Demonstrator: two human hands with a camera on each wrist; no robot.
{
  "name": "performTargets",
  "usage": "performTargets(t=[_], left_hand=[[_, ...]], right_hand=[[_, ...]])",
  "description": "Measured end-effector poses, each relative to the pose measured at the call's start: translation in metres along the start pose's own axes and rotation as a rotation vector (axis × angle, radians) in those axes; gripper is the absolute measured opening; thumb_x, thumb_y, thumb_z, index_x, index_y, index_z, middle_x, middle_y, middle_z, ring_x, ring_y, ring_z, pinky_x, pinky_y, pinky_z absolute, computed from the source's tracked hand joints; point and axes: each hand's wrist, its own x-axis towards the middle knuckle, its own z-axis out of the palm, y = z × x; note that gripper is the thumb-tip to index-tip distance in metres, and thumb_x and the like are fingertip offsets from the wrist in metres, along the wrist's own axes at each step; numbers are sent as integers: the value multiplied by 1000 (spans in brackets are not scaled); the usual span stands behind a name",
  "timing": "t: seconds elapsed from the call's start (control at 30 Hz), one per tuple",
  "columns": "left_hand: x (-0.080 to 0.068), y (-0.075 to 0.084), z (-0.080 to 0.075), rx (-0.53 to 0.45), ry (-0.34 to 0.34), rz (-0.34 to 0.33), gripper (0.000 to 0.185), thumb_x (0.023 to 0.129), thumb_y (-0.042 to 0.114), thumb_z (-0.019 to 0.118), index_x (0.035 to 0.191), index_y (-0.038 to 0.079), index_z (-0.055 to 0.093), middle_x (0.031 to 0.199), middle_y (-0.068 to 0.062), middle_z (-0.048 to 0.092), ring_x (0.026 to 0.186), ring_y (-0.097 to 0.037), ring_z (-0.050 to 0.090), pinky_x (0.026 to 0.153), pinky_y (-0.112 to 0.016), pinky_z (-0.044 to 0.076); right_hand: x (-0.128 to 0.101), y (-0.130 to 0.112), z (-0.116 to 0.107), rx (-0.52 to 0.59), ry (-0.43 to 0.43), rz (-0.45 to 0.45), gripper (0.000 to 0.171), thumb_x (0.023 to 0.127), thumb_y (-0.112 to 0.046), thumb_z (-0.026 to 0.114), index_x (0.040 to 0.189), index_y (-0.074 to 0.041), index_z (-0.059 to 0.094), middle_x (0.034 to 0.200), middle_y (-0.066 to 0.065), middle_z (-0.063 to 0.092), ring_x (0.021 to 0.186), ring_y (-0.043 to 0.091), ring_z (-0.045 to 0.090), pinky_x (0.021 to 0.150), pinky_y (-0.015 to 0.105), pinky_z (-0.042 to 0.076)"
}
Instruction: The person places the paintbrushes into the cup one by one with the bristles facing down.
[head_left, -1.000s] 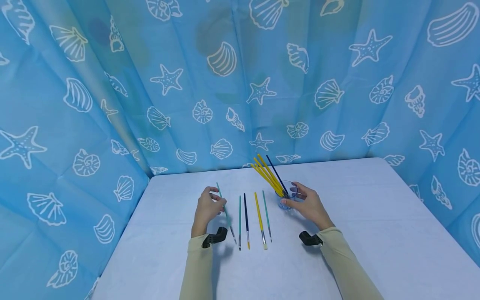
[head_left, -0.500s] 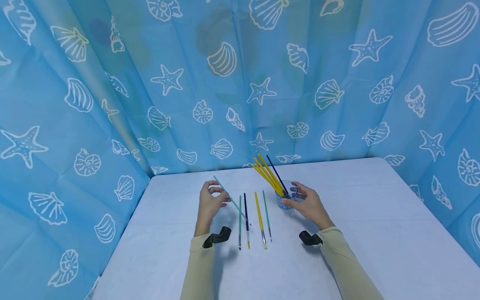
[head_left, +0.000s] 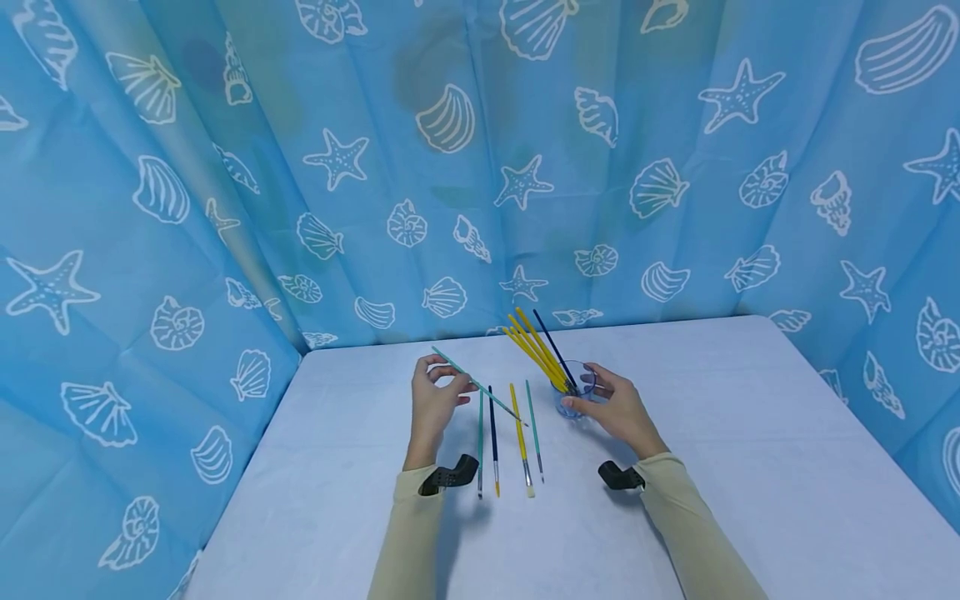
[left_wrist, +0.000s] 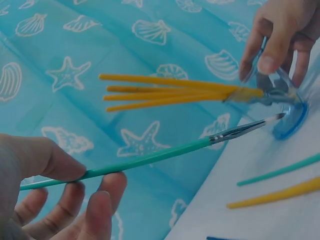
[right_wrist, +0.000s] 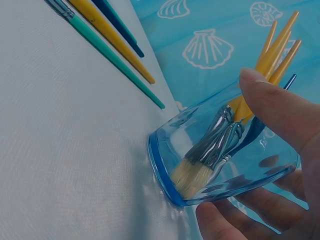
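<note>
My left hand (head_left: 435,404) pinches a green-handled paintbrush (left_wrist: 150,158) between thumb and fingers, raised above the table and slanting with its bristles down to the right. On the right, my right hand (head_left: 618,410) grips a clear blue cup (right_wrist: 165,167), thumb on one side and fingers on the other. Inside the cup stand several yellow-handled paintbrushes (head_left: 534,350) and a dark blue one (head_left: 553,346), bristles at the bottom. Between the hands lie a green paintbrush (head_left: 481,450), a dark blue paintbrush (head_left: 493,437), a yellow paintbrush (head_left: 518,425) and another green paintbrush (head_left: 533,425), roughly parallel.
A white cloth covers the table (head_left: 300,500). Behind it and along both sides hangs a blue curtain (head_left: 465,192) with white shells and starfish. Each wrist carries a black camera mount, the left mount (head_left: 453,473) close to the nearest lying brush.
My left hand has lifted the green paintbrush off the left end of the row and moved right, the brush swinging toward the cup. My right hand and the cup have stayed put.
</note>
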Motion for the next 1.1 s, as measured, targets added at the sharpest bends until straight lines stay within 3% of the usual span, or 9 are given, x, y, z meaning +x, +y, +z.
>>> performTargets(t=[0.23, 0.63, 0.87, 1.1], left_hand=[[1, 9, 13, -28, 18, 23, 45, 90, 7, 69, 128, 10, 46, 108, -12, 67, 80, -20, 79, 71, -33, 65], [4, 23, 29, -77, 7, 91, 37, 91, 6, 69, 121, 6, 47, 102, -11, 65, 81, -25, 79, 72, -36, 66], [6, 33, 41, -109, 7, 96, 36, 91, 7, 69, 117, 5, 45, 101, -10, 64, 85, -31, 80, 73, -35, 66], [9, 35, 54, -111, -17, 93, 32, 92, 7, 69, 113, 11, 45, 107, -13, 64, 85, -28, 80, 75, -37, 66]], right_hand=[[0, -1, 0, 10, 1, 12, 89, 88, -40, 82, 161, -18, 35, 159, 17, 47, 146, 42, 46, 117, 60, 41], [0, -2, 0, -3, 3, 14, 93, 86, -45, 83, 161, -18, 35, 159, 17, 48, 146, 42, 47, 116, 61, 42], [1, -1, 0, 6, 7, 16, 89, 89, -39, 81, 161, -18, 36, 159, 18, 48, 146, 42, 46, 117, 61, 41], [1, 2, 1, -1, 13, -10, 88, 89, -39, 81, 161, -16, 36, 158, 18, 49, 145, 43, 48, 116, 60, 43]])
